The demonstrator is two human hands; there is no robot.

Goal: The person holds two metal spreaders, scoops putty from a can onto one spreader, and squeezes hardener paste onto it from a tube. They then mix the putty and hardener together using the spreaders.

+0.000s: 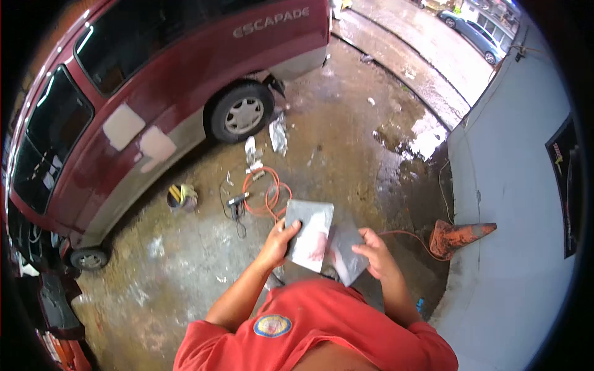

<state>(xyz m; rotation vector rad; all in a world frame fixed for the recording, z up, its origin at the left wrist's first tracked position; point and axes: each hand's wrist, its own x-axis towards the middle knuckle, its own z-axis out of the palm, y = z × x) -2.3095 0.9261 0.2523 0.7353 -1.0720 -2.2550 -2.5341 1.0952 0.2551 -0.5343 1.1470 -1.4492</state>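
My left hand (279, 243) holds a flat grey plate (310, 232) by its left edge, thumb on top. Whitish and pinkish smears cover the lower part of this plate. In my right hand (375, 253) is a second flat grey plate (351, 252), gripped at its right edge and tilted, with a pale smear on its left side. The first plate lies in front of part of the second one. Both are held at chest height above the concrete floor.
A dark red van (167, 74) with pale patches stands at the left. On the floor (185, 266) are an orange hose (268, 193), a corded tool (237, 201), a bucket (181, 198) and plastic scraps (278, 135). An orange cone (455, 238) lies by the right wall (507, 204).
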